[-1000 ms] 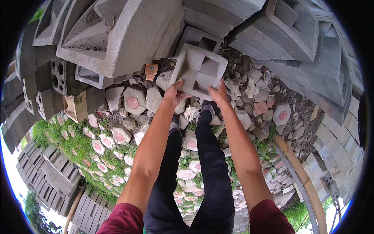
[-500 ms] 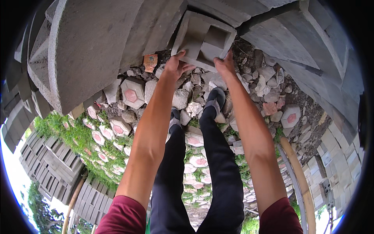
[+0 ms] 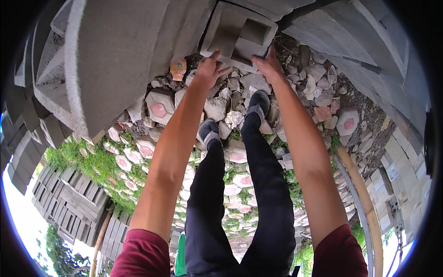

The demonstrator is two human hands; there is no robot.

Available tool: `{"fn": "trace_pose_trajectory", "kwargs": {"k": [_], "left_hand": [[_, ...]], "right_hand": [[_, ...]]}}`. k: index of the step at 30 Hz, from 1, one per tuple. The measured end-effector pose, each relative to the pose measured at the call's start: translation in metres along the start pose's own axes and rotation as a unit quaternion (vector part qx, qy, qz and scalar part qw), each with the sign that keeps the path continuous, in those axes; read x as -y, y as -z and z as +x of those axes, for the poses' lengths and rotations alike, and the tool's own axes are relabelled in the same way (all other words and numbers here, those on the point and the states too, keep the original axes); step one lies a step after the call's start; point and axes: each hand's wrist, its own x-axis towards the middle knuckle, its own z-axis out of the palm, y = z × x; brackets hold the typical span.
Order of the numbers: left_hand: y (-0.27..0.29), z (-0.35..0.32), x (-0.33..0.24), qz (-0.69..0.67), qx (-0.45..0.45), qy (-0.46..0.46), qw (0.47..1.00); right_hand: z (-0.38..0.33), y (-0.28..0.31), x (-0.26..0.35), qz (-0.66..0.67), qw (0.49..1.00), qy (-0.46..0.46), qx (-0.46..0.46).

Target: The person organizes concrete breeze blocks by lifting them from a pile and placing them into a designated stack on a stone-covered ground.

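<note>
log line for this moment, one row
left hand + right hand: gripping grey hollow concrete block | at: grey block stack | underfoot: rubble

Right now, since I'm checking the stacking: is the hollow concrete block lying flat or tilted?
Tilted. The hollow concrete block shows its two cavities facing the camera, with the left hand and right hand gripping its lower edge.

hollow concrete block [image 3: 240,34]: grey, matt, coarse-grained | stacked concrete blocks [image 3: 120,60]: same rough cast finish | hexagonal pavers [image 3: 159,107]: pale concrete, dull pink inlay, chipped | rubble [image 3: 318,87]: broken, rough | trousers [image 3: 240,207]: black matt cloth | pole [image 3: 364,198]: bare wood
</note>
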Motion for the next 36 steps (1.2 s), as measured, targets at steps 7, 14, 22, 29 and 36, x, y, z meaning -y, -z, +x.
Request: {"fn": "trace_pose_trajectory", "kwargs": {"k": [7, 14, 22, 29, 36], "left_hand": [[0.003, -0.109, -0.021, 0.315, 0.011, -0.009, 0.949], [-0.016, -0.260, -0.039, 0.424, 0.108, -0.084, 0.895], [-0.055, -0.404, -0.072, 0.508, 0.247, -0.121, 0.816], [-0.100, -0.453, -0.018, 0.529, 0.264, -0.113, 0.798], [-0.107, -0.519, 0.099, 0.649, 0.451, -0.081, 0.607]], "right_hand": [[-0.120, 0.014, 0.004, -0.081, 0.997, -0.005, 0.010], [-0.276, 0.075, 0.034, -0.020, 1.000, -0.005, -0.020], [-0.481, 0.126, 0.102, 0.299, 0.935, -0.016, -0.190], [-0.612, 0.120, 0.105, 0.356, 0.885, -0.081, -0.288], [-0.695, 0.091, 0.013, 0.423, 0.812, -0.100, -0.390]]}}
